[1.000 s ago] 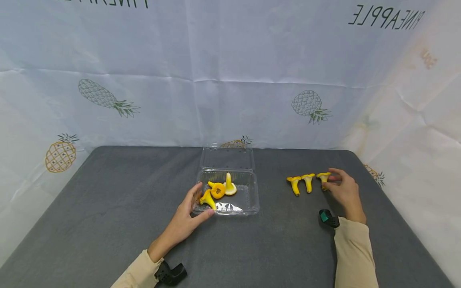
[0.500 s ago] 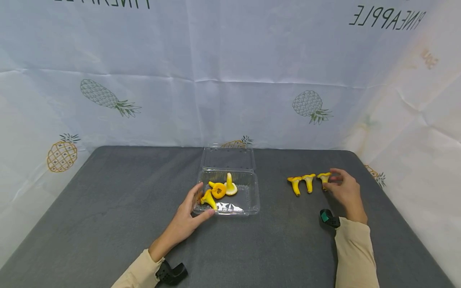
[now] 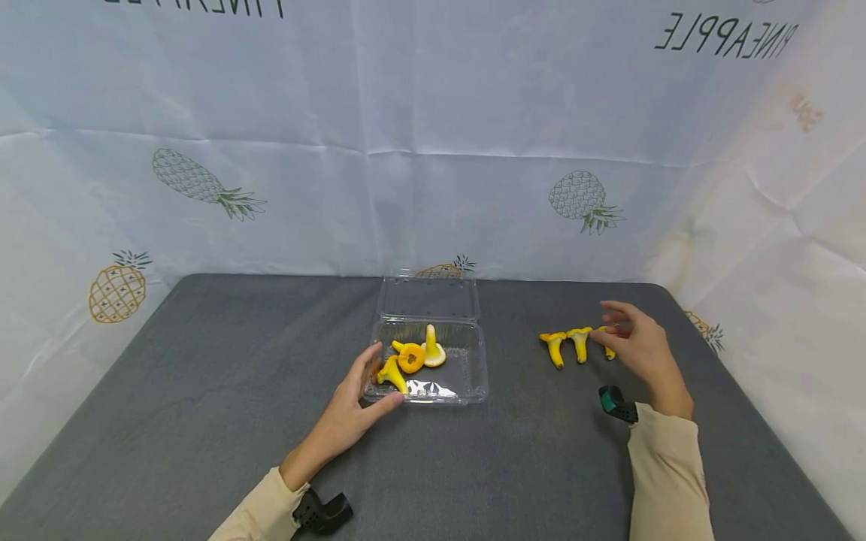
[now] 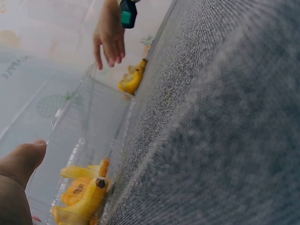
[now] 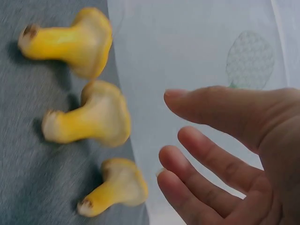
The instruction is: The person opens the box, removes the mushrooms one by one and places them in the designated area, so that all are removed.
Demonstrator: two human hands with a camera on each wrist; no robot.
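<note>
My left hand (image 3: 343, 418) grips the near-left corner of a clear plastic clamshell container (image 3: 470, 361), thumb at the front rim and fingers along the left side. Inside lie three yellow chanterelle mushrooms: one tilted near the thumb (image 3: 392, 374), one with its cap facing up (image 3: 410, 359), one with its stem upward (image 3: 433, 355). On the right, my right hand (image 3: 644, 352) hovers over a row of three more chanterelles, fingers spread and holding nothing. It partly covers the rightmost chanterelle (image 3: 610, 352). In the right wrist view, that row's chanterelles (image 5: 89, 117) lie apart from the fingertips.
The container's lid (image 3: 428, 298) is folded back toward the far edge of the grey table (image 3: 271, 353). Behind the table hangs a white cloth (image 3: 433, 203) printed with pineapples. Both wrists wear black bands, the right band (image 3: 617, 406) with a green patch.
My right hand has let go of the rightmost chanterelle and lifted slightly up and to the left over it. My left hand and the container have stayed put.
</note>
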